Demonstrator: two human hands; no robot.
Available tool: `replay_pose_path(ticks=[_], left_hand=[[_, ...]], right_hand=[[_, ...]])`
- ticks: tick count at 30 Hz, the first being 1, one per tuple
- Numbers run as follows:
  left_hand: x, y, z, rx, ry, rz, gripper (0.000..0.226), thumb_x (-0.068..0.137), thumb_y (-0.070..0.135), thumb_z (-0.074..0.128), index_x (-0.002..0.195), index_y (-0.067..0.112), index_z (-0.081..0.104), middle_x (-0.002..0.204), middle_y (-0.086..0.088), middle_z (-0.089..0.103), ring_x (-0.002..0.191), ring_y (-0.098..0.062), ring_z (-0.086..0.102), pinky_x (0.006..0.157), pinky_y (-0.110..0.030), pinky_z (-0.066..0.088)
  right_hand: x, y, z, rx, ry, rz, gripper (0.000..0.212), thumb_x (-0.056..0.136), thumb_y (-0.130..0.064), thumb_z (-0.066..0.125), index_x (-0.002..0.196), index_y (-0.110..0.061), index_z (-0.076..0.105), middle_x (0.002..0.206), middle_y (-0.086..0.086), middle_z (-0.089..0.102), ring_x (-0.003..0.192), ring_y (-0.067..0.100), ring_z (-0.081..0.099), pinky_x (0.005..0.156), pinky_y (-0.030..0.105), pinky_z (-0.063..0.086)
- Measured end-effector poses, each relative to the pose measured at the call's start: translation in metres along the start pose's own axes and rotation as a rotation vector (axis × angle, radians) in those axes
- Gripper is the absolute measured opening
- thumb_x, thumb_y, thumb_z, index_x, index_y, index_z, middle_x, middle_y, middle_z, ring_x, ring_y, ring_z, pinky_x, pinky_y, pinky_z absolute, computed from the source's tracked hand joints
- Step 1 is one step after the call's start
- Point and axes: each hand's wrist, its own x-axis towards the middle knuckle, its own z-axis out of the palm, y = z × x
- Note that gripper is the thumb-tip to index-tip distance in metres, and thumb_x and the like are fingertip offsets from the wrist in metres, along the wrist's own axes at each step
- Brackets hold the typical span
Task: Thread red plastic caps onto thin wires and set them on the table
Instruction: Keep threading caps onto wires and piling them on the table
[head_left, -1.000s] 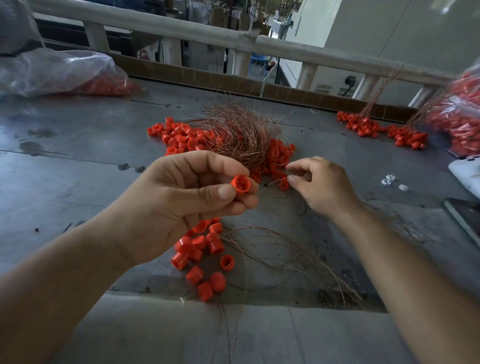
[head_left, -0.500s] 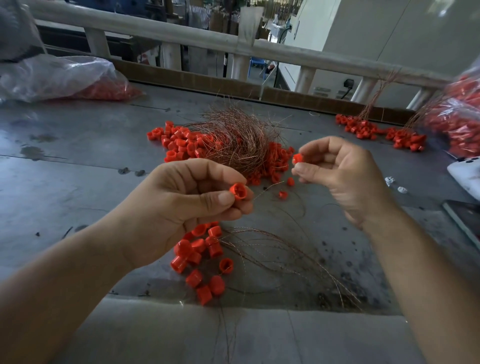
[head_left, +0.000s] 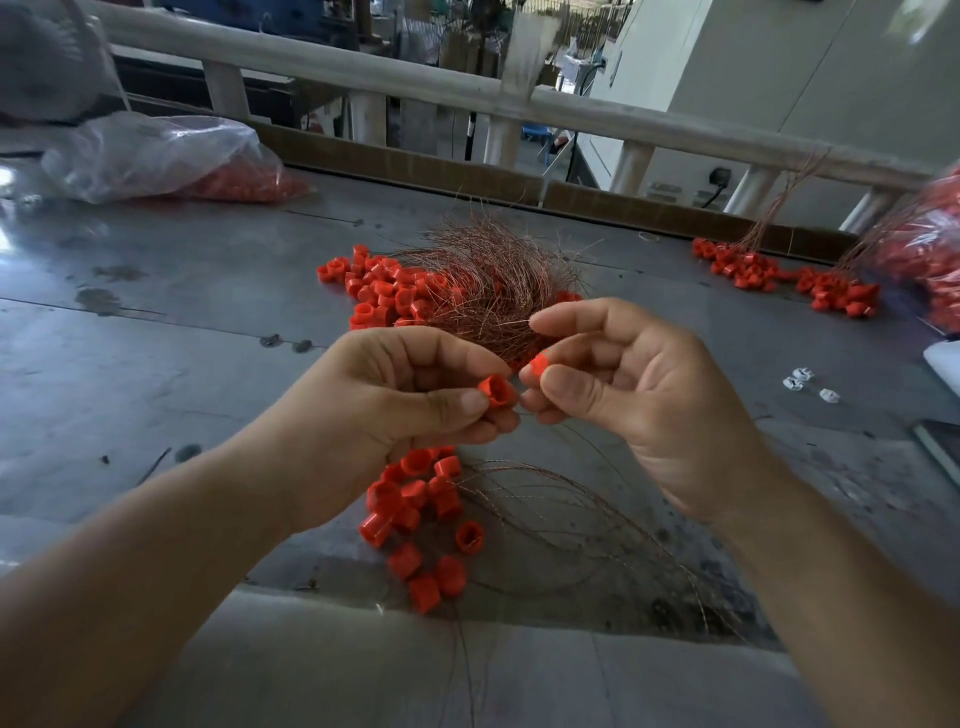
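My left hand (head_left: 384, 415) pinches a red plastic cap (head_left: 496, 391) between thumb and fingers, its open end facing me. Close beside it, my right hand (head_left: 634, 400) pinches a second red cap (head_left: 540, 361) and a thin wire whose tip (head_left: 531, 323) pokes out above the forefinger. Both hands hover over the grey metal table (head_left: 156, 364). Beneath them lie several caps with wires on them (head_left: 415, 509), the wires (head_left: 582, 519) trailing to the right. Behind the hands sits a tangle of copper wires (head_left: 493, 280) on a pile of loose caps (head_left: 379, 291).
A clear plastic bag of red caps (head_left: 171, 156) lies at the back left, another bag (head_left: 924, 249) at the right edge. More caps with wires (head_left: 789, 278) sit at the back right. Small white pieces (head_left: 810, 382) lie right. A pale railing (head_left: 467, 88) runs behind the table.
My right hand picked a red cap and a wire from the pile, lifted, and came in close to my left hand. The left hand stayed put, still holding its cap.
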Motion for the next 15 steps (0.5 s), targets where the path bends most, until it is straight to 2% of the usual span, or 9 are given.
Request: replay_pose_path(ticks=[4, 9, 15], left_hand=[[0.0007, -0.0007, -0.0006, 0.0, 0.041, 0.01, 0.021, 0.056, 0.004, 0.062, 0.073, 0.009, 0.074, 0.076, -0.01, 0.072, 0.071, -0.018, 0.071, 0.06, -0.018, 0.054], [0.0005, -0.0014, -0.0002, 0.023, 0.054, 0.018, 0.023, 0.056, 0.006, 0.063, 0.075, 0.012, 0.075, 0.076, -0.008, 0.072, 0.071, -0.018, 0.071, 0.06, -0.017, 0.054], [0.0011, -0.003, 0.0007, 0.037, 0.082, 0.01, 0.024, 0.057, 0.004, 0.061, 0.075, 0.011, 0.075, 0.074, -0.01, 0.072, 0.07, -0.018, 0.071, 0.06, -0.018, 0.054]], right_hand=[[-0.0003, 0.0046, 0.0031, -0.044, 0.007, -0.035, 0.02, 0.063, -0.016, 0.066, 0.083, -0.021, 0.066, 0.074, -0.003, 0.069, 0.072, 0.012, 0.066, 0.065, 0.02, 0.053], [0.0005, 0.0081, 0.0052, -0.066, -0.011, -0.072, 0.023, 0.065, -0.014, 0.066, 0.086, -0.024, 0.068, 0.074, -0.005, 0.069, 0.071, 0.01, 0.065, 0.065, 0.018, 0.052], [-0.0004, 0.011, 0.0071, -0.132, 0.039, -0.083, 0.024, 0.065, -0.022, 0.068, 0.088, -0.028, 0.066, 0.075, -0.007, 0.068, 0.071, 0.009, 0.065, 0.067, 0.021, 0.054]])
